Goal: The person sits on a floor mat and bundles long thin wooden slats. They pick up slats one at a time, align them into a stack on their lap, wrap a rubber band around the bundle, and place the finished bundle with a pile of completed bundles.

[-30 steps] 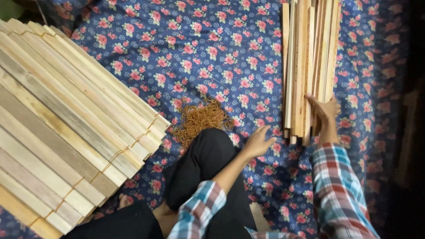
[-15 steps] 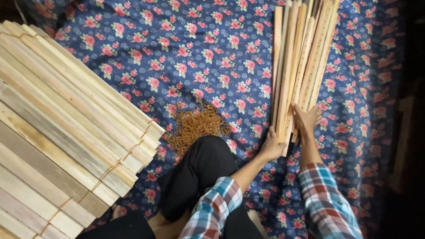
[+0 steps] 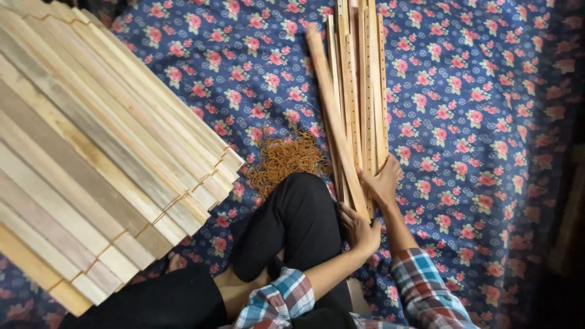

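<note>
— What's nearest you?

— Your bent knee in black trousers, with your plaid sleeves below it. Your left hand has its grip curled round the near end of one wooden slat that slants away up-left. Your right hand, just beyond, wraps its grip round the near ends of the slat bundle.

— Where do the slats lie?

— On the blue floral cloth, running away from you, right of your knee.

— And further out?

— A heap of orange rubber bands lies just past your knee. To your left lie banded stacks of pale slats.
</note>
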